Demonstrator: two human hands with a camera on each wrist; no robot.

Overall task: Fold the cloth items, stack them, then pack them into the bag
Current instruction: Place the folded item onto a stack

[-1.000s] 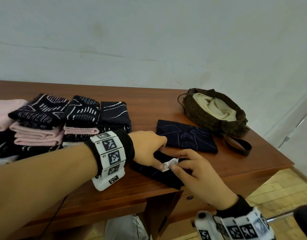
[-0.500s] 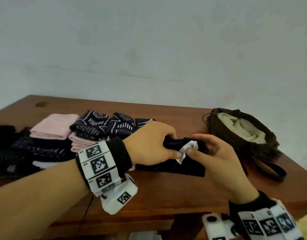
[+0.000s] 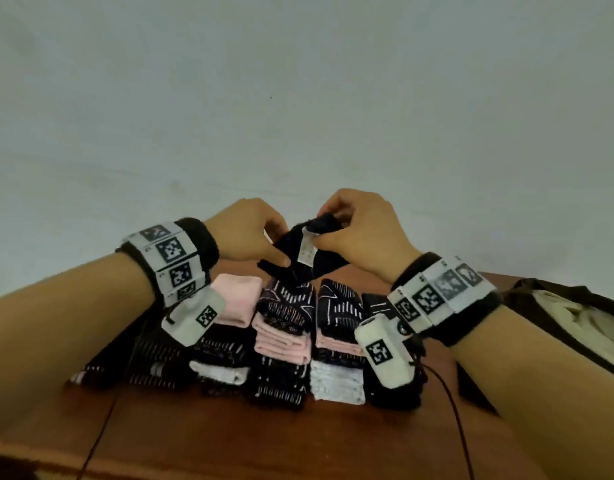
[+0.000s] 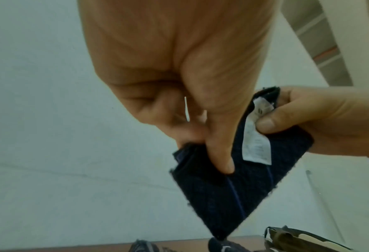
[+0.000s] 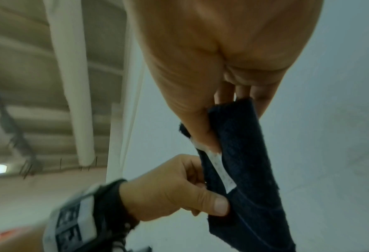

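1. The brown wooden worktop (image 3: 333,441) carries everything, and I'll place the rest against the rows of folded cloths on it.
2. Those stacks of folded pink, white and dark patterned cloths (image 3: 284,337) sit in several piles across the middle of the worktop; folding looks largely done, judging by how many are already squared up.
3. To the right of the stacks, near the worktop's edge, stands the open brown fabric bag with a cream lining (image 3: 568,320). I can't see any of the stacked cloths inside it, so packing seems not yet begun.
4. Above the stacks, held clear of them in the air, is the small dark navy knitted cloth with a white care label (image 3: 312,261), partly doubled over.
5. The left hand (image 3: 245,230) has its fingers (image 4: 220,153) curled on the cloth's lower left edge, thumb pressed into the fabric.
6. The right hand (image 3: 364,230) pinches the upper corner, its thumb right at the label.
7. The step in hand, I'd say, is folding this piece. Next it wants the label tucked inside, the edges matched, then the cloth set squarely on one of the stacks below.
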